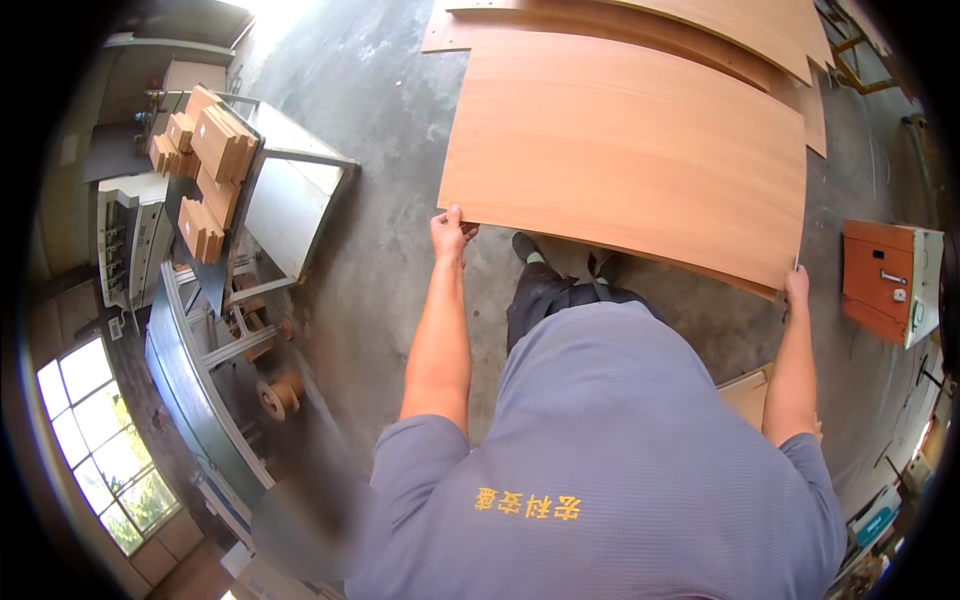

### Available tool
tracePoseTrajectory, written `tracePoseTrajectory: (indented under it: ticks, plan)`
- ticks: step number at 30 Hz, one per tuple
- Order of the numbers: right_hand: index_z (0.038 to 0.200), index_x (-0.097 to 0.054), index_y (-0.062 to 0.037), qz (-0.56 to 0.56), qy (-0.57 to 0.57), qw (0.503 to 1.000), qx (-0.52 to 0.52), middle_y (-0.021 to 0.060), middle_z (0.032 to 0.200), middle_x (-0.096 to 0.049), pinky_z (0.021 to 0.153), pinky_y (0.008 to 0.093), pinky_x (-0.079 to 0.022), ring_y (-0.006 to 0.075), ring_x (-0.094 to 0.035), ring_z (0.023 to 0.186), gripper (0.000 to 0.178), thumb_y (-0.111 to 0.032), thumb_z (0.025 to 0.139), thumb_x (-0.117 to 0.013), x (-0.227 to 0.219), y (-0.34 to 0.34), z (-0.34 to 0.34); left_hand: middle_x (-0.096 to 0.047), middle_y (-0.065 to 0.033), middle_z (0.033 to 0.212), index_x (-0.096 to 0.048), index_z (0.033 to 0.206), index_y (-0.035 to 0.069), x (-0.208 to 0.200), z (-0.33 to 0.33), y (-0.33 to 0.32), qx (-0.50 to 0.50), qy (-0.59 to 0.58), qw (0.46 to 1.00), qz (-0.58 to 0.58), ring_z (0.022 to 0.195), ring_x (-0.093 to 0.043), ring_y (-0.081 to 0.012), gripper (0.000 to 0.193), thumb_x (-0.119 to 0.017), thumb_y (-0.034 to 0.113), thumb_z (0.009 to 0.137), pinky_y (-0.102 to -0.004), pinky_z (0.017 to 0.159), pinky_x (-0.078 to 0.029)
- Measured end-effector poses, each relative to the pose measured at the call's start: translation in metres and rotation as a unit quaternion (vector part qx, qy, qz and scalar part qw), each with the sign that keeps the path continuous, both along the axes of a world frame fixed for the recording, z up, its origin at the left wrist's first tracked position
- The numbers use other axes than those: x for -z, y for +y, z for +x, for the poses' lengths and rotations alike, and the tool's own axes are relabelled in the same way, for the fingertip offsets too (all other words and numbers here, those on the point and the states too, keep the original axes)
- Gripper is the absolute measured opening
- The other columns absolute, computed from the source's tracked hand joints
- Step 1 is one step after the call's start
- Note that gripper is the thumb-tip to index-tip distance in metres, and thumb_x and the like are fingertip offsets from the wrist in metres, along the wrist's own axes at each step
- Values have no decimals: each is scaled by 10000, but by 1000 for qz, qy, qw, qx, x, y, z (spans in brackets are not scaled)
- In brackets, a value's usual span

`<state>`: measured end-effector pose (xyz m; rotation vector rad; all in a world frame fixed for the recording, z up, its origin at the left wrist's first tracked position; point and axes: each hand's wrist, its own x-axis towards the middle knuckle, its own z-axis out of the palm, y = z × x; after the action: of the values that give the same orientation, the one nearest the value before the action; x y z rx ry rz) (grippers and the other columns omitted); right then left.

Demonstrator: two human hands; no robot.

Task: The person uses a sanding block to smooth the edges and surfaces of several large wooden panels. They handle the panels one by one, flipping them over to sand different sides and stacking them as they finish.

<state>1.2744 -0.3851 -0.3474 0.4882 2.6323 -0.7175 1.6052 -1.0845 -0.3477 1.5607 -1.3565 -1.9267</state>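
Panel (pixel 625 150): flat, smooth, wood-grained rectangle, centre | left hand (pixel 455 238) pinches near-left corner; right hand (pixel 797 288) pinches near-right corner | far edge overlaps boards (pixel 740 25) in view | mottled grey floor (pixel 385 150) gives room left toward table (pixel 290 215), right toward cabinet (pixel 873 280)

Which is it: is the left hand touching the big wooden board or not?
Touching. The head view shows the left hand holding the big wooden board by its near left corner, thumb over the edge.
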Motion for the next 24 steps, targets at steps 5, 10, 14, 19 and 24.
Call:
tracePoseTrajectory:
  ticks: [5,10,14,19,24]
  plan:
    - [1144,-661,4,-8,-13,999,-37,137,790,-675,511,371,-448,225,-598,582,368,-118,845,-486,-75,-9,4,-694,-106,895,-467,1165,65,-34,28,3,2,11,998,-66,752,-719,-218,364,-624,345,994,-327,604,-575]
    - [1215,-645,-3,-211,-107,971,-35,89,768,-661,451,271,-437,110,-544,492,475,-70,780,-467,-271,-11,30,-680,-29,855,-489,1387,9,-197,48,-7,93,88,974,-185,556,-524,-79,461,-601,231,999,-243,468,-378]
    - [1241,-598,87,-438,2,899,-21,50,722,-614,395,219,-394,87,-485,420,548,-160,772,-459,-349,-3,41,-682,-17,962,-574,1326,-34,-289,39,-41,40,103,972,-209,702,-552,-15,446,-606,276,1007,-159,568,-396]
    - [1293,-542,88,-520,164,835,-79,113,887,-615,398,186,-352,64,-475,533,594,-246,804,-496,-373,-51,-7,-636,-3,1021,-529,1391,2,-329,-62,-101,155,172,893,-385,780,-498,-29,504,-594,343,1027,-161,661,-373]
    - [1236,-585,-26,-513,235,825,34,37,1000,-572,571,230,-381,79,-486,744,399,-38,849,-486,-294,-111,-112,-583,-43,1118,-477,1338,20,-251,-166,-191,246,182,850,-429,1012,-539,-146,457,-590,340,1032,-300,939,-427]
